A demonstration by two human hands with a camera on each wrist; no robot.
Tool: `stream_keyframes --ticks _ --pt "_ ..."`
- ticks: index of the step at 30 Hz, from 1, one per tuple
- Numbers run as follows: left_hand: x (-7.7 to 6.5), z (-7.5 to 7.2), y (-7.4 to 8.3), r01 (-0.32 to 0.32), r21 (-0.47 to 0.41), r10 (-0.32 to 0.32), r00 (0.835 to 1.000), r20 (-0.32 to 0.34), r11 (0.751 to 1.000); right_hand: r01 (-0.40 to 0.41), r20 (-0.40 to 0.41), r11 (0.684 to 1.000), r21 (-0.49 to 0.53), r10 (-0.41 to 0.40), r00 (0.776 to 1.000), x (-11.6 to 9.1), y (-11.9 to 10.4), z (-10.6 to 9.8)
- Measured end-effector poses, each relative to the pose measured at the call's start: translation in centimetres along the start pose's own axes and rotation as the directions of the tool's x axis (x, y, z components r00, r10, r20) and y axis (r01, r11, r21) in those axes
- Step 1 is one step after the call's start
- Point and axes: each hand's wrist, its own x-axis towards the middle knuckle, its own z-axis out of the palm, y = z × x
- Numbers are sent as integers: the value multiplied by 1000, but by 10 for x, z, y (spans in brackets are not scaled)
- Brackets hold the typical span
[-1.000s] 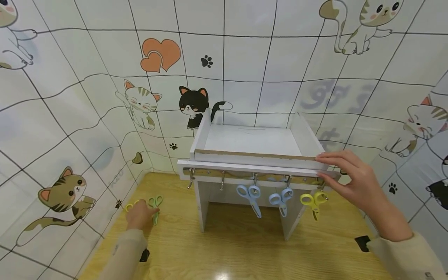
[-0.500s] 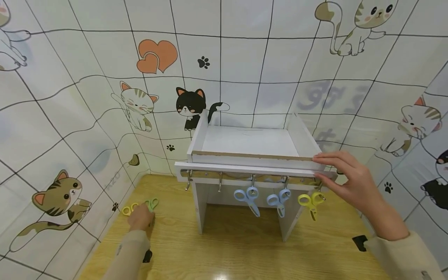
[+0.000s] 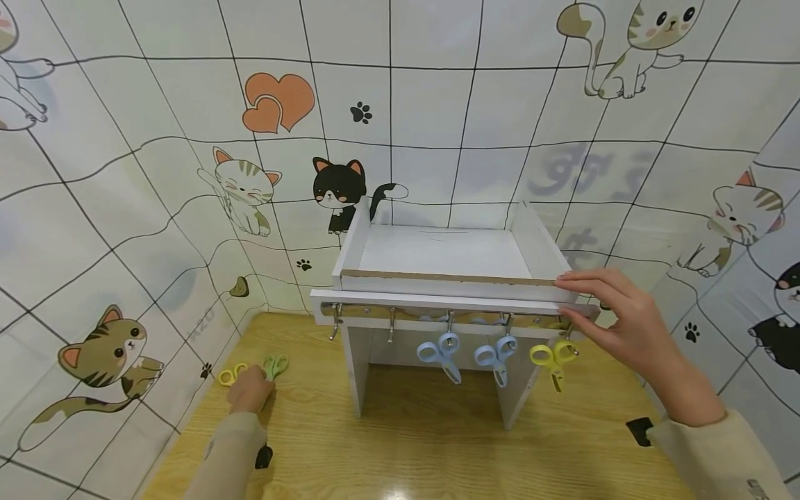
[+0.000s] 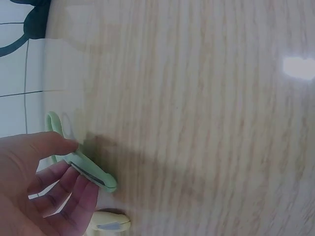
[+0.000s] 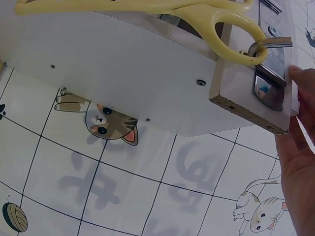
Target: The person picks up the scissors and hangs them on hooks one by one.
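Over at the left of the table, my left hand (image 3: pixel 250 390) pinches green scissors (image 4: pixel 91 169) between thumb and fingers; their handles point away from me in the head view. Close beside that hand lie yellow scissors (image 4: pixel 110 221), partly covered by it in the head view. My right hand (image 3: pixel 631 337) holds the right end of a white shelf unit (image 3: pixel 437 285), thumb below and fingers at the upper edge. Two blue scissors, one in the middle (image 3: pixel 440 353) and another (image 3: pixel 497 355) to its right, hang from the hook rail, with yellow scissors (image 5: pixel 236 34) at the right end.
Two bare metal hooks, an outer one (image 3: pixel 335 321) and an inner one (image 3: pixel 392 325), are at the rail's left. The unit stands on a wooden table (image 3: pixel 431 444) against cat-print walls. Black patches, one left (image 3: pixel 264 457) and one right (image 3: pixel 640 431), lie near the sleeves.
My left hand has closed on the green scissors, and their handles have tilted and shifted slightly. The right hand stays on the shelf end. The head view has shifted a little.
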Motion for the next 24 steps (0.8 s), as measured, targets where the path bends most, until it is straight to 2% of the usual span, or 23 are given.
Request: stream_keyframes --ticks 6,11,15,20,24 --pt "6 -8 -1 8 -33 -8 1000 -12 999 -2 -5 1000 1 2 1000 1 -1 0" --pt "9 -17 3 -27 -63 24 999 -35 998 1 -7 1000 -6 -1 1000 0 0 0" --pt "6 -28 12 -76 -63 71 995 -75 995 6 -6 1000 -17 -6 1000 -1 0 0" --pt "0 -48 28 -102 -87 91 988 -124 991 8 -7 1000 -15 -8 1000 -1 1 0" --pt "-5 -65 43 -144 -120 121 976 -179 982 1 -2 1000 -1 -1 1000 -1 1 0"
